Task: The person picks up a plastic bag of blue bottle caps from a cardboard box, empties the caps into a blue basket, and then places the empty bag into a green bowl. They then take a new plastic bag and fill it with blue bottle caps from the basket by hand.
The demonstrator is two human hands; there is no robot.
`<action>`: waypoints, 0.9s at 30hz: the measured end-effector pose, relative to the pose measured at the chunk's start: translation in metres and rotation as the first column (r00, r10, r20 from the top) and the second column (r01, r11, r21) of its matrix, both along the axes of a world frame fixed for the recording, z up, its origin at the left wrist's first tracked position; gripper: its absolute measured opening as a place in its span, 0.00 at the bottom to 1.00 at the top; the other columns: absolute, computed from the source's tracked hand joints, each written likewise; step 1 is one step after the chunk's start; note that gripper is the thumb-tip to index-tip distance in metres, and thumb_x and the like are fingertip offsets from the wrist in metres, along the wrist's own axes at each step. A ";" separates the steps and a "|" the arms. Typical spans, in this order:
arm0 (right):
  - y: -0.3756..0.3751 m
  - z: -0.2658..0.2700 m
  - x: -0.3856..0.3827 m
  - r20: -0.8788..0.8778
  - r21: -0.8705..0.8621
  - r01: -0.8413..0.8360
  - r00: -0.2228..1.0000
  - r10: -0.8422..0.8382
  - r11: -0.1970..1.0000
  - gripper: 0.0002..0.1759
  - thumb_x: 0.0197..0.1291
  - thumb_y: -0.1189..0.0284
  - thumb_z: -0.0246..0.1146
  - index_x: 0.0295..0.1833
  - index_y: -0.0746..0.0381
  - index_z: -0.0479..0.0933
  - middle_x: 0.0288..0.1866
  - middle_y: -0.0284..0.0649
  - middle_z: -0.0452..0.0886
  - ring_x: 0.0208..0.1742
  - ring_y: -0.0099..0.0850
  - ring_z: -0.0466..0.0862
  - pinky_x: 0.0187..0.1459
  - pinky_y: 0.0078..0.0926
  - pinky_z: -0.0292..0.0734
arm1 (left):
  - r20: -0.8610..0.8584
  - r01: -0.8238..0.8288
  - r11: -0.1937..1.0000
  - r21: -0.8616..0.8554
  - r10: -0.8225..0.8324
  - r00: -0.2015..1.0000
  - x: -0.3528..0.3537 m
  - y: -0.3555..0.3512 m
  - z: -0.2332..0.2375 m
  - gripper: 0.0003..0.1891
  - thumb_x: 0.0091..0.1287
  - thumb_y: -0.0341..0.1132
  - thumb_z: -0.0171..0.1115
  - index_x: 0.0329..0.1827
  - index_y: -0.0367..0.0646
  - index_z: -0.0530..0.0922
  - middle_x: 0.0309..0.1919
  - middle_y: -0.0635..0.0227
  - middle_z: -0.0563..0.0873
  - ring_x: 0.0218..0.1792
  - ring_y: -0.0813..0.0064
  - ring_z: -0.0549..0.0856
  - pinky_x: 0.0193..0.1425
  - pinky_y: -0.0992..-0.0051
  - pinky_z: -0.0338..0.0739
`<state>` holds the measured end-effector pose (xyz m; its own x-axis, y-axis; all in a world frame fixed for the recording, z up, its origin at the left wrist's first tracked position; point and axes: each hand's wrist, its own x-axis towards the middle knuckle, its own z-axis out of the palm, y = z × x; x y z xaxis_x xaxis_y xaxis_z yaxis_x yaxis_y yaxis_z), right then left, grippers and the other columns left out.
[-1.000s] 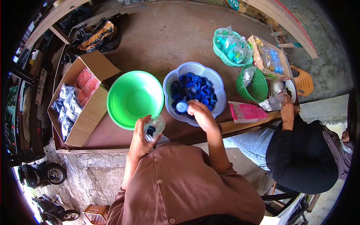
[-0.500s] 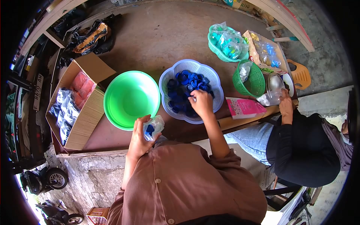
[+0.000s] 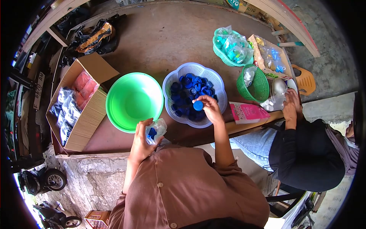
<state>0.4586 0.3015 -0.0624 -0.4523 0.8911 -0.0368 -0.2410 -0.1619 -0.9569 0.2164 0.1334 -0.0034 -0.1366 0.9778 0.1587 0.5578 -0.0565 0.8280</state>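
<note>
Between the fingers of my right hand [image 3: 210,108] is a round blue bottle cap [image 3: 198,105], held over the near side of a scalloped lilac basket [image 3: 221,82]. Many dark blue caps [image 3: 190,89] lie heaped in that basket. My left hand [image 3: 142,141] is closed around a clear plastic bag [image 3: 159,128] with its mouth spread. Something blue, like a cap [image 3: 152,133], shows inside the bag. Just beyond my left hand stands a green basin [image 3: 133,99] with nothing visible in it.
On the left, a cardboard box [image 3: 85,128] holds bagged red and dark blue items. To the right are a green basket [image 3: 253,86], a teal basket [image 3: 228,45] of bags, a carton [image 3: 270,57] and a pink packet [image 3: 249,112]. A co-worker's hands [image 3: 291,108] handle a bag there.
My right hand has come up from among the caps, now with one blue cap in its fingers. My left hand and bag stay put. The co-worker's second hand has come into view.
</note>
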 end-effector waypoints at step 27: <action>-0.003 -0.015 -0.005 0.953 0.303 -0.507 0.177 -0.246 0.807 0.08 0.39 0.66 0.70 0.29 0.54 0.84 0.35 0.39 0.80 0.44 0.39 0.77 0.46 0.42 0.67 | 0.006 -0.011 1.000 0.025 0.011 1.000 0.002 -0.002 0.000 0.34 0.43 0.27 0.73 0.55 0.36 0.67 0.45 0.53 0.75 0.49 0.55 0.75 0.55 0.63 0.70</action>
<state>0.4535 0.2987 -0.0777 -0.5007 0.8504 -0.1618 0.8467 0.4422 -0.2959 0.2180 0.1318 -0.0031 -0.1485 0.9720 0.1821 0.5540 -0.0708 0.8295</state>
